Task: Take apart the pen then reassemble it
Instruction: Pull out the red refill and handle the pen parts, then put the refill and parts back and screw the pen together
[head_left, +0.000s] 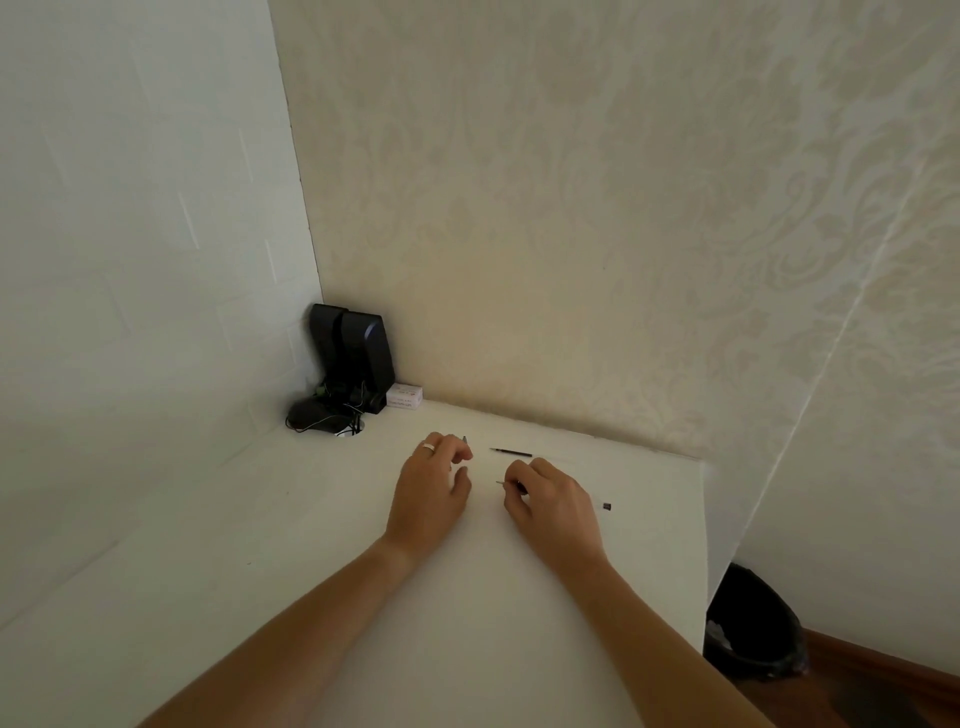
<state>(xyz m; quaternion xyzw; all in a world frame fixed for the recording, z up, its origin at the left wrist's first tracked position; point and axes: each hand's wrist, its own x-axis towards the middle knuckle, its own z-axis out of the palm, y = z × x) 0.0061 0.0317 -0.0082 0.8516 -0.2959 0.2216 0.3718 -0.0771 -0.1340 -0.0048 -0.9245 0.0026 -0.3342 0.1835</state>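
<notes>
While pinched in the right hand (550, 506), the pen (511, 485) points left.

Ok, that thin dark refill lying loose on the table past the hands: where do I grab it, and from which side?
Pinch the refill at its dark middle, coming straight down from above. It lies flat and alone on the white table, running left to right, so fingers can close across its thin width. The right hand, nearest, already holds another thin piece.
</notes>
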